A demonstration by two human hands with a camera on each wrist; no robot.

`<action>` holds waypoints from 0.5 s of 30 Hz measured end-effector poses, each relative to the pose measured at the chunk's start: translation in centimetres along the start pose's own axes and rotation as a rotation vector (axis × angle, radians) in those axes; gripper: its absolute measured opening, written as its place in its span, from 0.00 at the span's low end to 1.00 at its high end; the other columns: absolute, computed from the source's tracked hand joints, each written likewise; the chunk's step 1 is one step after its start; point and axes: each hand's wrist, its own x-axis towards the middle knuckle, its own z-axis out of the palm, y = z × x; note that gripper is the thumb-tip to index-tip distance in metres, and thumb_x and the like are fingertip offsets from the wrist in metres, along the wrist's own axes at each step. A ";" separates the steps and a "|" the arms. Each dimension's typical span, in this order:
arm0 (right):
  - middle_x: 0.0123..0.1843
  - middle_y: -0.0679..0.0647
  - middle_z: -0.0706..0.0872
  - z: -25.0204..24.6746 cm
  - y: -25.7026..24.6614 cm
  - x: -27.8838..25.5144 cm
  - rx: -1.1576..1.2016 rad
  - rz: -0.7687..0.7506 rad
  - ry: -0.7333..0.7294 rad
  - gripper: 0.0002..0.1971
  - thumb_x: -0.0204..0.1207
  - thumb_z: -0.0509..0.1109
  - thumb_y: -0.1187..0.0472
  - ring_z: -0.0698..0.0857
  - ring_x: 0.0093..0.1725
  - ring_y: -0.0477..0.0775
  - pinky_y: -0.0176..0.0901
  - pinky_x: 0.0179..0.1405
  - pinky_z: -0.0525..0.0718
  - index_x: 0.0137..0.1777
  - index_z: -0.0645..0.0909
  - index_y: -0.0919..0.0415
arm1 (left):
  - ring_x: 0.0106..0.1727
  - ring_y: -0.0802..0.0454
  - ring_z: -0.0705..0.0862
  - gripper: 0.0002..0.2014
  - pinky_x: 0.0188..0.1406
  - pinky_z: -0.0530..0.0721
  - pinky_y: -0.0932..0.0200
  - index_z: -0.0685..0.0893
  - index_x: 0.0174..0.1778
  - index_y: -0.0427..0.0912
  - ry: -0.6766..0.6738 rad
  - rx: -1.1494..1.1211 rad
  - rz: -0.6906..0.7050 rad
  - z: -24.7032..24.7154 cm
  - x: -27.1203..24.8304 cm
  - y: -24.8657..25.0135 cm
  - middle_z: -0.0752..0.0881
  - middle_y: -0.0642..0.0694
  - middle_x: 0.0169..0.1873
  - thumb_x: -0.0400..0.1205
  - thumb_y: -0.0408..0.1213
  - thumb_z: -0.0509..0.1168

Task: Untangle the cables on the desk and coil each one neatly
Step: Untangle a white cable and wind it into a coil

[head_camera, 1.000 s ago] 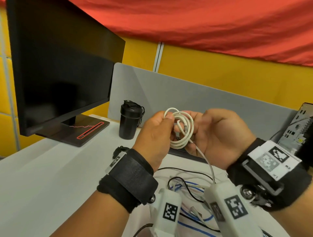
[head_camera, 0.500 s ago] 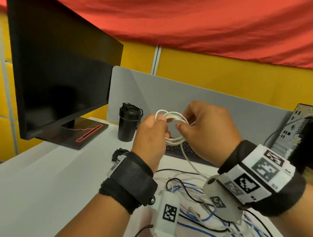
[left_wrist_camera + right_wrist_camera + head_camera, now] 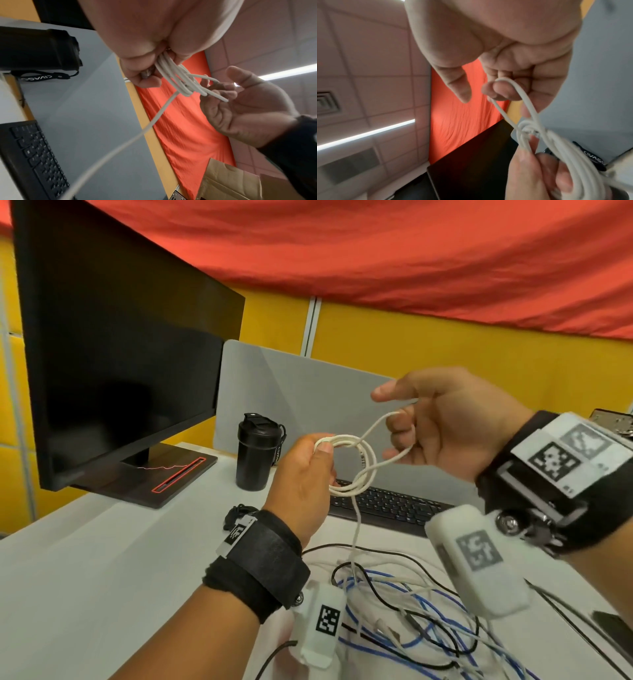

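L hand [image 3: 303, 474] is raised above the worktop [image 3: 102, 559], thumb and fingers pinching a small coil of white cable [image 3: 356, 470] at its left side; several loops are bunched in that grip, seen close in the left wrist view [image 3: 173, 75]. R hand [image 3: 445, 426] is up and to the right of the coil, w/ one loop of the same cable hooked round a curled finger [image 3: 498, 90]; its thumb sticks out free, the other fingers are loosely bent. That loop runs back to the coil and crosses over it. From the coil's bottom a single strand drops down to the pile of cables [image 3: 411, 604] on the worktop near the person: white, black and blue ones, all crossing each other, not sorted.

Behind the hands: black keyboard [image 3: 394, 505] on the worktop, black lidded tumbler [image 3: 257, 453] left of it, big dark monitor [image 3: 113, 344] at far left on its stand. Grey divider panel [image 3: 291, 392] at the back edge, yellow wall and red cloth above. Both wrists carry black straps w/ white tagged cam units.
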 end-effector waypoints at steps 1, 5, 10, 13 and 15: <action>0.25 0.51 0.71 -0.3 -0.2 0.1 0.033 0.034 -0.031 0.07 0.74 0.68 0.61 0.67 0.20 0.48 0.42 0.27 0.79 0.52 0.80 0.57 | 0.33 0.59 0.76 0.13 0.37 0.77 0.60 0.85 0.55 0.56 -0.013 0.036 0.036 0.0 0.0 0.0 0.78 0.60 0.29 0.89 0.43 0.54; 0.23 0.49 0.72 -1.5 -0.8 1.1 -0.121 0.049 -0.106 0.08 0.76 0.66 0.71 0.59 0.18 0.42 0.29 0.12 0.58 0.49 0.81 0.57 | 0.33 0.64 0.77 0.12 0.37 0.78 0.67 0.84 0.58 0.52 -0.007 0.132 0.099 -0.4 0.2 -0.3 0.80 0.66 0.31 0.91 0.41 0.54; 0.27 0.45 0.85 -2.1 -3.7 1.3 -1.325 -0.130 -0.008 0.06 0.68 0.81 0.60 0.74 0.20 0.45 0.35 0.21 0.68 0.42 0.89 0.51 | 0.35 0.65 0.78 0.12 0.36 0.78 0.70 0.84 0.57 0.49 -0.013 0.262 0.162 -0.9 0.3 -0.4 0.80 0.57 0.36 0.91 0.40 0.54; 0.36 0.47 0.87 -2.7 -4.2 1.6 -1.642 -0.504 0.280 0.04 0.74 0.77 0.53 0.82 0.35 0.51 0.40 0.30 0.72 0.44 0.89 0.51 | 0.33 0.63 0.77 0.13 0.36 0.79 0.65 0.85 0.55 0.50 0.016 0.172 0.105 -1.0 0.5 0.0 0.80 0.58 0.32 0.91 0.39 0.54; 0.43 0.57 0.88 -3.7 -3.5 2.4 -1.500 -0.723 0.477 0.07 0.79 0.70 0.58 0.84 0.42 0.63 0.47 0.39 0.78 0.50 0.89 0.56 | 0.33 0.57 0.76 0.13 0.38 0.78 0.58 0.86 0.54 0.50 0.020 0.010 0.003 -1.3 0.8 0.1 0.78 0.55 0.30 0.89 0.39 0.55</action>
